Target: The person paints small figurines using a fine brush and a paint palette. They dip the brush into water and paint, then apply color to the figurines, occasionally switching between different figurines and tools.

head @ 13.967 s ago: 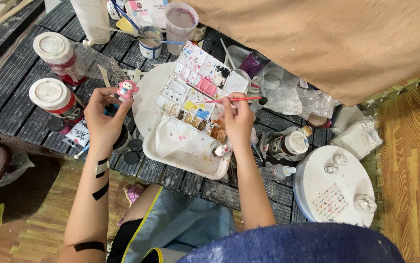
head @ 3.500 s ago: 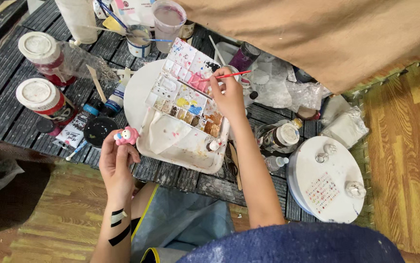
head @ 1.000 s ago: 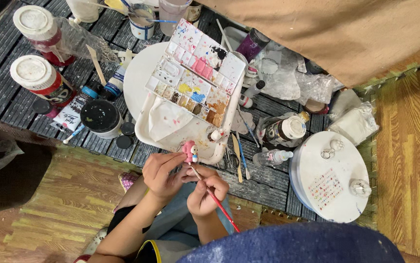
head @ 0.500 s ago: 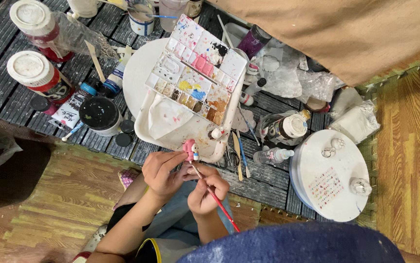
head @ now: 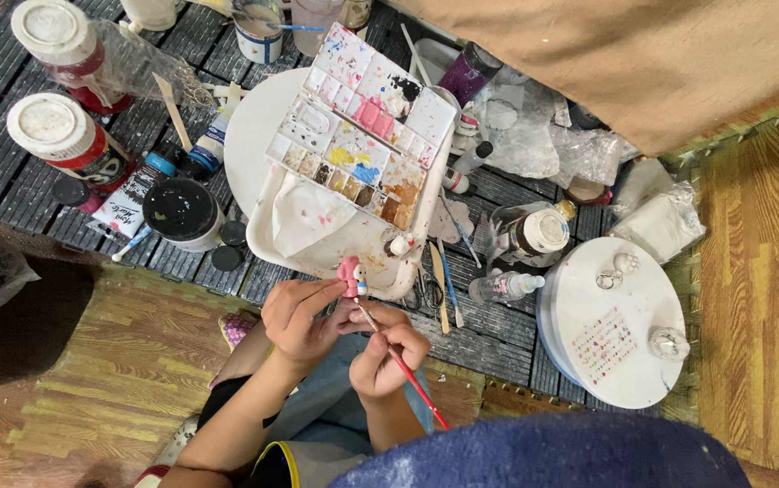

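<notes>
My left hand (head: pixel 297 316) pinches a small pink and white figurine (head: pixel 351 276) just in front of the low dark table (head: pixel 10 172). In my right hand (head: pixel 388 351) is a thin red-handled paintbrush (head: pixel 405 372), its tip touching the figurine. Right behind them lies a white paint palette (head: pixel 364 136) with many small wells of pink, yellow, blue and brown paint, resting on a white tray (head: pixel 322 248).
Two white-lidded jars (head: pixel 55 126) stand at the left, with a black-lidded pot (head: pixel 180 210) and paint tubes beside them. Small bottles, loose brushes and plastic wrap sit right of the palette. A round white board (head: pixel 611 321) with tiny pieces lies at the right. Wooden floor surrounds the table.
Earlier my right hand dipped the brush at the palette while my left held the figurine up. Both hands have since come down together near my lap; over the last second they barely moved.
</notes>
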